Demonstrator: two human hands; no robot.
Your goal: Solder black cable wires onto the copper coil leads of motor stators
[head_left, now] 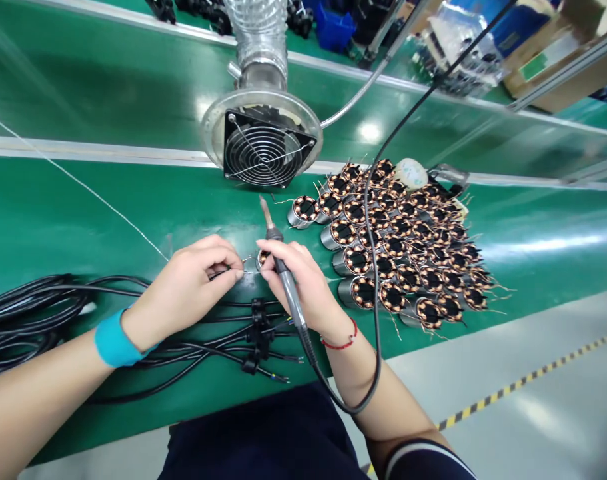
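Observation:
My right hand (300, 273) is wrapped round a soldering iron (289, 287), whose tip points up and away from me. Beneath the fingers of that hand a copper-wound motor stator (262, 259) shows in part; the hand covers the rest. My left hand (198, 277) is closed in a pinch just left of the stator. A thin wire end (246, 260) sticks out at its fingertips, close to the stator. From the upper left a fine pale strand (93, 187) runs down and disappears behind my left hand.
Many wound stators (393, 247) stand in rows at the right. Coiled black cables (38, 313) lie at the left, with black fittings (257, 333) on cables near the front edge. A fume extractor fan (264, 148) hangs ahead. The iron's cord (378, 293) loops over my right forearm.

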